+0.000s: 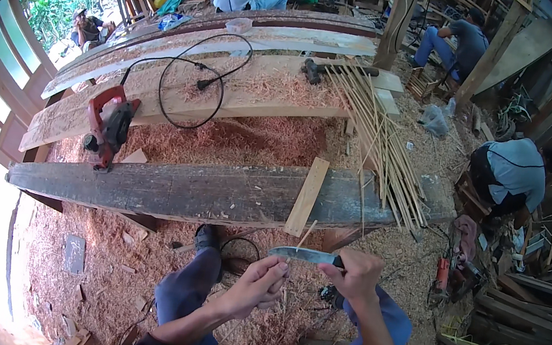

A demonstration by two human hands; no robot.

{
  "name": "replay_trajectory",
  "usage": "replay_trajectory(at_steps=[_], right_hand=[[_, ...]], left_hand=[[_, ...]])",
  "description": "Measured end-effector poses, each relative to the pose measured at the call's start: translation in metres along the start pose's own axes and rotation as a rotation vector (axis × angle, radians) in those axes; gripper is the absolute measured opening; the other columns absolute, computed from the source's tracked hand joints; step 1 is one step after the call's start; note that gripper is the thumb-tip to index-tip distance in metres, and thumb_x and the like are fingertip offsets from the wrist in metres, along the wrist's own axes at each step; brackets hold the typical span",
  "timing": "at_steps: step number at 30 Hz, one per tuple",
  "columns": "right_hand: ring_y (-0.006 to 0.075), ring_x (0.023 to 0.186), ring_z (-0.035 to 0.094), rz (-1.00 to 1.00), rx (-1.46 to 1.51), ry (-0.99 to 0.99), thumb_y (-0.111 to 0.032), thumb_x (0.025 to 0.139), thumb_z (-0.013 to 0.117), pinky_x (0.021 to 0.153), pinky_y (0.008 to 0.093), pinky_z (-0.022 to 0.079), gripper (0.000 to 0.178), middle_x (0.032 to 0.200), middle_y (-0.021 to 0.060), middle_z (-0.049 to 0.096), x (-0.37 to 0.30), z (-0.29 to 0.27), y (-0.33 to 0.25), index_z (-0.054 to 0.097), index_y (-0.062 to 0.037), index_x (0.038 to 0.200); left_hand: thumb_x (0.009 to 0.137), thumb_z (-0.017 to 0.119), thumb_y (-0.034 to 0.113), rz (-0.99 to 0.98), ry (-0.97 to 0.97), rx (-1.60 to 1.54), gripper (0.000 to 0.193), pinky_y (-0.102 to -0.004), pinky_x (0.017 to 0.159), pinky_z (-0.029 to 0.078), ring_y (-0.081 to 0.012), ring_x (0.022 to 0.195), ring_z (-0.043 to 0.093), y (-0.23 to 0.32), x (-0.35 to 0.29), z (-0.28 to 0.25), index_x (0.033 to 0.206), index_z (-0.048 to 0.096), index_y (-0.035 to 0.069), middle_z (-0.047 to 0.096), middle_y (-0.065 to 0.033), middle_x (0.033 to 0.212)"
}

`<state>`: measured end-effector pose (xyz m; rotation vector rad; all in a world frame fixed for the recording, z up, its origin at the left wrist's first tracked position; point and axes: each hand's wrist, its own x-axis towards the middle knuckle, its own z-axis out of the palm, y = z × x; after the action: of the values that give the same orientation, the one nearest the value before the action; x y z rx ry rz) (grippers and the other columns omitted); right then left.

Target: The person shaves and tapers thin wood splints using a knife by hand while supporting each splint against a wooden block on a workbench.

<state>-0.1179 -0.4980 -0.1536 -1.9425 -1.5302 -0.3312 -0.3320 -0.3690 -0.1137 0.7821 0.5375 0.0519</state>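
Grey steel shows along the broad-bladed knife with a black handle [307, 255] in the head view, its blade lying nearly level and pointing to the person's left. The right hand [358, 276] is wrapped around the handle, and the left hand [259, 283], fingers curled, pinches a thin, pale strip of bamboo or wood [307, 234] that slants up past the blade just beyond the fingertips; whether those fingertips touch the steel, I cannot tell. Both hands are above the person's blue trousers [186, 287], over a floor strewn with pinkish-tan wood shavings [111, 294]. Beyond the knife, a long, dark, weathered wooden plank [231, 191] runs across the view, with a short, pale yellow board [306, 198] lying crosswise on it. To the right, a loose bundle of long, pale, thin strips [381, 152] lies across the dark plank, its far end near a dark hammer-like tool [315, 72]. On the left, a red and black power planer [111, 125] stands tilted between the dark plank and a wide, pale wooden board [251, 95], on which its looped black cable [162, 86] lies. At the right, a person in a light grey shirt [516, 171] sits bent forward.
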Motion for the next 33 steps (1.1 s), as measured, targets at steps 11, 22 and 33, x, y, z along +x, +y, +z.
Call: replay_trajectory(at_steps=[11,22,33], right_hand=[[0.0217,0.042,0.050,0.009,0.087,0.065,-0.062,0.088,0.067,0.043,0.0355,0.036,0.060,0.050,0.0037,0.045,0.024,0.003,-0.017,0.049,-0.0122,0.060],[0.0177,0.039,0.045,0.414,-0.007,0.331,-0.062,0.094,0.060,0.042,0.0343,0.032,0.064,0.046,0.0023,0.040,0.000,-0.023,0.047,0.045,-0.0123,0.058],[0.0250,0.043,0.052,0.067,0.275,0.041,-0.061,0.090,0.066,0.042,0.0375,0.036,0.063,0.050,0.0064,0.046,0.007,0.001,-0.014,0.050,-0.0089,0.059]], left_hand=[[0.112,0.040,0.025,0.131,0.023,0.094,0.021,-0.0212,0.043,0.026,-0.0022,0.048,0.029,-0.007,0.014,0.017,0.114,0.048,0.006,0.036,0.0059,0.067],[0.112,0.040,0.026,0.045,-0.021,0.015,0.021,-0.0226,0.040,0.019,-0.0033,0.046,0.022,0.011,-0.012,-0.008,0.103,0.047,0.009,0.028,0.0065,0.063],[0.111,0.044,0.025,0.087,-0.001,-0.057,0.020,-0.0233,0.047,0.023,-0.0040,0.053,0.026,-0.011,0.012,0.000,0.106,0.051,0.008,0.030,0.0071,0.068]])
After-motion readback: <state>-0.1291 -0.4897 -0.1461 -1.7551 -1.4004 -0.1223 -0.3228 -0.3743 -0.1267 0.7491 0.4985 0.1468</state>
